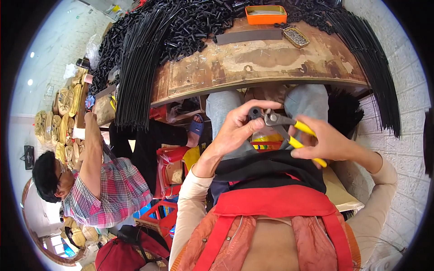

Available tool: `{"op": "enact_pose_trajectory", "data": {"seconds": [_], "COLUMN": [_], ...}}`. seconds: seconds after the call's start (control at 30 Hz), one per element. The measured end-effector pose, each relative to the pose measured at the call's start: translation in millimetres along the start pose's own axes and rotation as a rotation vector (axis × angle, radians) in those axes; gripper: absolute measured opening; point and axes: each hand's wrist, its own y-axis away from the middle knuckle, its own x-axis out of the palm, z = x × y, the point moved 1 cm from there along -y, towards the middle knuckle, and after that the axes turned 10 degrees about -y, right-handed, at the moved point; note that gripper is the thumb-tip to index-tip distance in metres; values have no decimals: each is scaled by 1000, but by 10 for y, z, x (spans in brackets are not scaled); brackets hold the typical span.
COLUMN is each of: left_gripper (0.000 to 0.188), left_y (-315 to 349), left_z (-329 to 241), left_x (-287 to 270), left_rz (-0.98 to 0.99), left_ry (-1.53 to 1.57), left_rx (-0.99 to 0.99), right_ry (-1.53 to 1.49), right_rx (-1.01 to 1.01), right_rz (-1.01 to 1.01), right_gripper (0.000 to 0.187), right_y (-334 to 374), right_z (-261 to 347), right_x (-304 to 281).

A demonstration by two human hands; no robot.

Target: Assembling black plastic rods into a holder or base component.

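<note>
My left hand is closed around a small black tubular part, whose round end with a hole faces up between thumb and forefinger. In my right hand I grip pliers with yellow handles and a dark metal head. The handles are spread apart. The jaws lie right beside the black part, close to my left fingertips; whether they touch it I cannot tell. Both hands are above my lap, just in front of the wooden workbench.
Heaped black parts cover the bench's back left. Bundles of thin black rods hang over its edge on the left and right. An orange box, a grey strip and a small tray lie behind. Another person sits at left.
</note>
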Motion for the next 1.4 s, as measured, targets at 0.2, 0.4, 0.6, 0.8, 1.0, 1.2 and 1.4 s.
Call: {"op": "enact_pose_trajectory", "data": {"seconds": [0.2,0.4,0.6,0.8,1.0,1.2,1.4], "left_gripper": [60,51,48,58,40,30,27], "left_y": [-17,65,121,161,199,189,160], "left_z": [-53,-70,-186,-102,-78,-62,-2], "left_x": [-25,-64,15,18,-121,-163,-161], "left_rz": [-115,-45,-197,-126,-81,-8,-9], "left_ry": [-90,-41,-131,-113,-273,-381,-305], "left_rx": [17,73,50,109,40,-101,-65], "right_ry": [706,-349,521,73,-2,85,-232], "right_rx": [-724,20,-457,-419,-221,0,98], "right_rz": [-484,211,-357,-226,-86,-2,47], "right_gripper": [41,34,34,22,22,27,44], "right_y": [-148,-172,-158,-434,-343,-171,-153], "right_z": [-196,-234,0,-419,-148,92,75], "right_x": [41,185,46,362,174,50,132]}}
